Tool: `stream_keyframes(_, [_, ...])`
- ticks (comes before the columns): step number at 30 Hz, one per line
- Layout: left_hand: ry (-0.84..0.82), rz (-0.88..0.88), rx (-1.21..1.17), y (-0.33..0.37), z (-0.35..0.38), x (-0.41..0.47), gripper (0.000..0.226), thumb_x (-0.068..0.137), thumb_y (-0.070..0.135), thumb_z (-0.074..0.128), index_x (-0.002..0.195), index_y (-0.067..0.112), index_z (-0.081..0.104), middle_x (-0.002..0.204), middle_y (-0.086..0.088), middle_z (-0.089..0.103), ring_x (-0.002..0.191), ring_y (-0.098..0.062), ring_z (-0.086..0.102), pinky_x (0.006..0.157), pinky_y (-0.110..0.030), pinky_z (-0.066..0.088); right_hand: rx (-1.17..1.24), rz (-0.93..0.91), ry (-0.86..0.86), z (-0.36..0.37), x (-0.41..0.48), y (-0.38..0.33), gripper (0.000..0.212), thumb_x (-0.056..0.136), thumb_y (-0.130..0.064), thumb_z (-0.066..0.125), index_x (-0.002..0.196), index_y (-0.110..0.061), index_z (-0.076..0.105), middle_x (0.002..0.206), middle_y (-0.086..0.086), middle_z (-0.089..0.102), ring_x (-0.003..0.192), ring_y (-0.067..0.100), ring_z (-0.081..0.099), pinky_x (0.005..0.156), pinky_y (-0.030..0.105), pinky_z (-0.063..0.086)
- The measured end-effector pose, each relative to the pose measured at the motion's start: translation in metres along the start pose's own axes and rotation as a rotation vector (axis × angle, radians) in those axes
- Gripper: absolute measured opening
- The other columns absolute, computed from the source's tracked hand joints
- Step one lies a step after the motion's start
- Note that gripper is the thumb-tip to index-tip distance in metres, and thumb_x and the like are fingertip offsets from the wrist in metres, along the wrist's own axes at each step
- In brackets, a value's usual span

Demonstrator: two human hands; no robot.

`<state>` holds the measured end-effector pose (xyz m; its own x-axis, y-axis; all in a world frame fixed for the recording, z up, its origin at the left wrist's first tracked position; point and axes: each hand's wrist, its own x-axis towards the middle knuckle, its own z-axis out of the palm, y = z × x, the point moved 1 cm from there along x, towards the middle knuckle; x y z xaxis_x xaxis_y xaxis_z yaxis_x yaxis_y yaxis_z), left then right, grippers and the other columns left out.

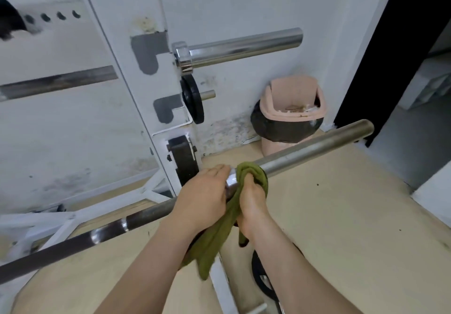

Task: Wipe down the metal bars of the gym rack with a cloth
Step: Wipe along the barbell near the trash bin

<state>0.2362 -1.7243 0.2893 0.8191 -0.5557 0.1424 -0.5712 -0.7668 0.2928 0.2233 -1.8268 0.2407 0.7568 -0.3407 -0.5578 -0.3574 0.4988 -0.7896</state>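
Observation:
A long steel barbell (314, 146) crosses the view from lower left to upper right, its bare sleeve ending near the doorway. My right hand (252, 200) grips an olive-green cloth (253, 171) wrapped around the sleeve just past the collar; the cloth's loose end (212, 248) hangs down between my forearms. My left hand (205, 196) lies over the bar at the collar, fingers curved round it, right beside the cloth. A second chrome bar sleeve (244, 46) sticks out of the white rack upright (146, 52) higher up.
A small black weight plate (192, 101) hangs on a peg of the rack. A pink bin with a black liner (290, 116) stands in the corner against the wall. A dark doorway (390, 57) opens at right. Another plate (262, 282) lies on the beige floor below my arms.

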Motion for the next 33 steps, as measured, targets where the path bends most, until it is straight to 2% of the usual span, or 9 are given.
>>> stream_keyframes(4, [-0.006, -0.018, -0.303, -0.009, -0.006, -0.012, 0.068, 0.082, -0.003, 0.043, 0.142, 0.029, 0.041, 0.127, 0.003, 0.058, 0.118, -0.017, 0.048, 0.097, -0.025, 0.038, -0.323, -0.165, -0.034, 0.006, -0.018, 0.013, 0.035, 0.098, -0.032, 0.043, 0.081, -0.010, 0.064, 0.093, 0.023, 0.068, 0.092, 0.037, 0.066, 0.087, 0.055, 0.053])
stream_keyframes(10, [-0.027, -0.052, -0.445, -0.004, -0.004, -0.024, 0.078, 0.079, -0.007, 0.044, 0.145, 0.032, 0.030, 0.107, 0.014, 0.042, 0.110, -0.010, 0.041, 0.089, -0.020, 0.034, -0.109, -0.051, 0.129, 0.016, -0.005, -0.011, 0.043, 0.099, -0.040, 0.043, 0.105, -0.003, 0.065, 0.100, 0.016, 0.069, 0.090, 0.032, 0.066, 0.083, 0.045, 0.056])
stream_keyframes(14, [-0.056, -0.037, -0.399, -0.002, -0.004, -0.029, 0.077, 0.083, -0.003, 0.046, 0.149, 0.031, 0.025, 0.121, 0.003, 0.046, 0.118, -0.014, 0.038, 0.093, -0.020, 0.031, -0.714, -0.177, 0.148, -0.015, -0.008, -0.026, 0.050, 0.101, -0.040, 0.034, 0.112, -0.001, 0.062, 0.112, 0.018, 0.065, 0.103, 0.034, 0.061, 0.094, 0.041, 0.049])
stream_keyframes(17, [-0.054, -0.076, -0.429, 0.001, -0.001, -0.030, 0.073, 0.084, -0.002, 0.046, 0.146, 0.033, 0.031, 0.125, 0.000, 0.050, 0.114, -0.012, 0.045, 0.094, -0.021, 0.037, -1.069, -0.384, 0.164, -0.040, -0.028, -0.062, 0.030, 0.096, -0.029, 0.046, 0.081, -0.011, 0.064, 0.086, 0.012, 0.066, 0.087, 0.031, 0.062, 0.076, 0.035, 0.050])
stream_keyframes(20, [0.054, -0.082, -0.524, 0.007, 0.006, -0.036, 0.061, 0.077, -0.006, 0.045, 0.125, 0.029, 0.056, 0.107, 0.005, 0.062, 0.105, -0.012, 0.056, 0.091, -0.026, 0.046, -1.124, -0.643, 0.153, -0.029, -0.052, -0.101, 0.023, 0.085, -0.033, 0.059, 0.069, -0.017, 0.058, 0.070, 0.000, 0.060, 0.073, 0.020, 0.059, 0.061, 0.030, 0.046])
stream_keyframes(23, [0.241, -0.224, -0.563, 0.007, 0.004, -0.038, 0.034, 0.077, -0.007, 0.046, 0.090, 0.017, 0.066, 0.079, 0.009, 0.058, 0.088, -0.017, 0.057, 0.076, -0.028, 0.043, -1.116, -0.861, 0.061, 0.002, -0.045, -0.104, 0.055, 0.081, -0.048, 0.063, 0.124, -0.016, 0.056, 0.122, 0.006, 0.057, 0.108, 0.021, 0.057, 0.093, 0.037, 0.048])
stream_keyframes(26, [0.337, -0.254, -0.390, 0.002, 0.000, -0.037, 0.020, 0.079, 0.000, 0.049, 0.071, 0.015, 0.059, 0.072, 0.005, 0.056, 0.080, -0.017, 0.049, 0.067, -0.031, 0.039, -1.438, -0.942, -0.009, 0.021, -0.013, -0.059, 0.040, 0.096, -0.043, 0.046, 0.124, -0.016, 0.058, 0.126, 0.008, 0.054, 0.117, 0.027, 0.051, 0.097, 0.038, 0.041])
stream_keyframes(30, [0.342, -0.265, -0.254, 0.001, 0.007, -0.043, 0.025, 0.081, 0.004, 0.050, 0.090, 0.019, 0.067, 0.097, 0.008, 0.058, 0.092, -0.012, 0.048, 0.076, -0.027, 0.044, -1.525, -1.003, 0.071, 0.021, 0.009, -0.037, 0.040, 0.100, -0.040, 0.032, 0.086, -0.023, 0.065, 0.091, -0.002, 0.063, 0.091, 0.019, 0.054, 0.085, 0.036, 0.038])
stream_keyframes(33, [0.370, -0.201, -0.229, 0.012, 0.013, -0.034, 0.035, 0.080, 0.004, 0.053, 0.112, 0.018, 0.063, 0.109, 0.005, 0.057, 0.096, -0.011, 0.045, 0.081, -0.022, 0.038, -1.507, -0.783, 0.075, 0.011, 0.044, -0.071, 0.044, 0.100, -0.041, 0.034, 0.087, -0.015, 0.067, 0.094, 0.009, 0.068, 0.088, 0.030, 0.062, 0.075, 0.036, 0.045])
